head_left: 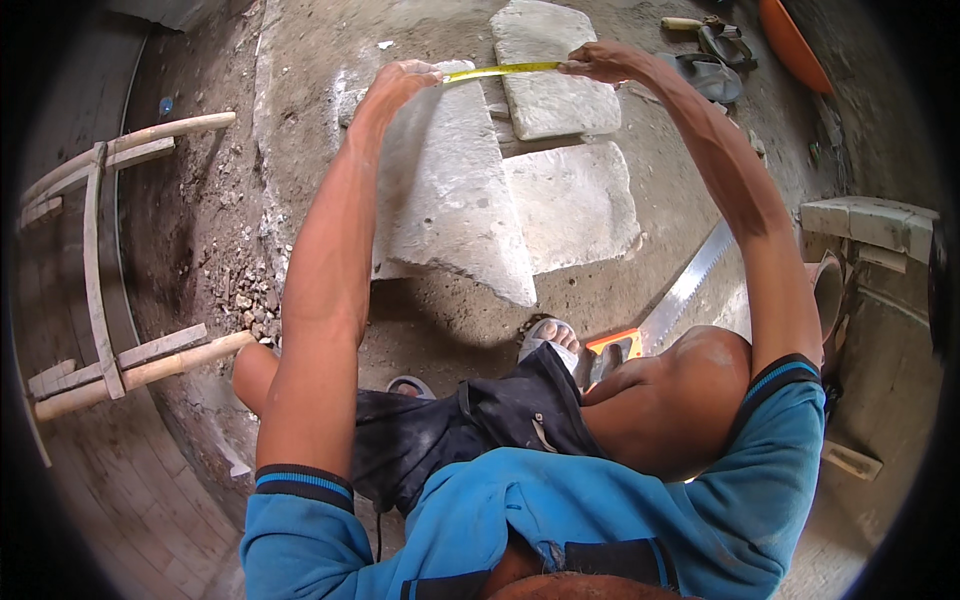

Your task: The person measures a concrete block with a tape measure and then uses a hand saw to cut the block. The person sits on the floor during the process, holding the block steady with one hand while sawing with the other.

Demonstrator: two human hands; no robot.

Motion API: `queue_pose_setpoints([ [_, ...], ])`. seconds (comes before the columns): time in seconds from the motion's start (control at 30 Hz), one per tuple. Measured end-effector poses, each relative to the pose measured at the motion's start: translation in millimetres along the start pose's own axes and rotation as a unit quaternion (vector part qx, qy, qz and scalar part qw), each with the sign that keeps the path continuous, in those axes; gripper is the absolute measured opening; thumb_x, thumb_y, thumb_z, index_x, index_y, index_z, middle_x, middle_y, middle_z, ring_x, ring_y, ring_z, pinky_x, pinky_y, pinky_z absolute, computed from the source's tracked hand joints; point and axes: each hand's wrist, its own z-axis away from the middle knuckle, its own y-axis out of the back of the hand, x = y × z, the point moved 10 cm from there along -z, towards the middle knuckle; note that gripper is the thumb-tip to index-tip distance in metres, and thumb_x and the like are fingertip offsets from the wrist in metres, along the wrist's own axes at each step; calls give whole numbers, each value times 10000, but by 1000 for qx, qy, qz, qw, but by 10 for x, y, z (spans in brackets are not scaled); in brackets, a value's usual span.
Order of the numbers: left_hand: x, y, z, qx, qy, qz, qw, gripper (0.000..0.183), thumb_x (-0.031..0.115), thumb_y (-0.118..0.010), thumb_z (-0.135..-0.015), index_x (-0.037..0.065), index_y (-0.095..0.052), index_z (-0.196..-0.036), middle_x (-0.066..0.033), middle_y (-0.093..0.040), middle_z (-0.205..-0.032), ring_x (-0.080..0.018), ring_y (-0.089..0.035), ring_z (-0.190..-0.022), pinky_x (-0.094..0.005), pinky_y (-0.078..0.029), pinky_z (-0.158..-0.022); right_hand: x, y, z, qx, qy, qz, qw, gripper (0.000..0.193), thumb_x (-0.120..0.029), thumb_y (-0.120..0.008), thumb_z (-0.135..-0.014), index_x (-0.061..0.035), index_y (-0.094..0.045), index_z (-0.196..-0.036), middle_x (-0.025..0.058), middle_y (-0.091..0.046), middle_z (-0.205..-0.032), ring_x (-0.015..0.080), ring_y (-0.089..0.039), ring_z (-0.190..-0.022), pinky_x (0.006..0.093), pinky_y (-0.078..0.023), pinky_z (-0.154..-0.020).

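A yellow tape measure (503,70) is stretched between my two hands, its blade crossing the top of a long, pale, rough slab (450,190). My left hand (400,82) is closed on the tape's left end, over the slab's far edge. At the other end, my right hand (603,62) is closed around the tape, above a second pale slab (550,85); any tape case is hidden in the hand. A third slab piece (575,205) lies flat to the right of the long one, which partly covers it.
A handsaw (685,290) with an orange handle lies by my right knee. Sandals (710,75) and tools sit at the far right, near an orange basin (793,45). A wooden frame (95,260) stands on the left, beside loose rubble (255,300). Pale blocks (870,222) stand at right.
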Motion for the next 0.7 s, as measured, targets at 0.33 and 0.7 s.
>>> queue_pose_setpoints([
  [0.33, 82, -121, -48, 92, 14, -87, 992, 409, 372, -769, -876, 166, -757, -1229, -129, -718, -1225, -293, -612, -1202, -411, -475, -1004, 241, -16, 153, 0, -41, -22, 999, 620, -622, -507, -1017, -129, -673, -1352, 120, -739, -1037, 236, -688, -921, 440, -584, -781],
  [0.7, 62, -148, -56, 35, 13, -114, 993, 466, 395, -760, -884, 113, -738, -1253, -143, -719, -1217, -297, -621, -1174, -420, -457, -1018, 93, 20, 247, 6, 3, -31, 999, 587, -626, -524, -1015, -107, -740, -1181, 36, -603, -718, 145, -537, -589, 341, -447, -502],
])
